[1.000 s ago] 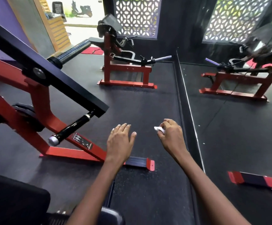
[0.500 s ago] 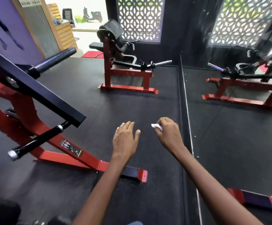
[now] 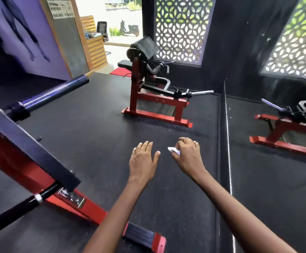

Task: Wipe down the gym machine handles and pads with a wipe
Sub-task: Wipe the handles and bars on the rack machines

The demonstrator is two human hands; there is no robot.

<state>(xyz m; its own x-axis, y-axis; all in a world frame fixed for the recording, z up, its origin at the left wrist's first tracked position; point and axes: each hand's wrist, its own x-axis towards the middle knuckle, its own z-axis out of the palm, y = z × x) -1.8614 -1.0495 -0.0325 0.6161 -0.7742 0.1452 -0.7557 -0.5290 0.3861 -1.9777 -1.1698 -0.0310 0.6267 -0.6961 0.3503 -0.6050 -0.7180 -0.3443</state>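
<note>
Two hands out front: right hand [image 3: 187, 156] pinching wipe [image 3: 174, 151], ready for next machine [image 3: 154, 92]; left hand [image 3: 143, 161] relaxed, empty.

Gym interior, black rubber floor [image 3: 97, 128], red-framed exercise machine [image 3: 154, 99] with black pads and a chrome handle, second red and black machine [image 3: 31, 161] at near left, wall mirror [image 3: 276, 143] reflecting equipment, patterned lattice window screen [image 3: 179, 30], purple wall [image 3: 20, 42]

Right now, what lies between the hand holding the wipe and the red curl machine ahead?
Only bare black rubber floor shows in the head view between the right hand, pinching the wipe, and the curl machine.
</note>
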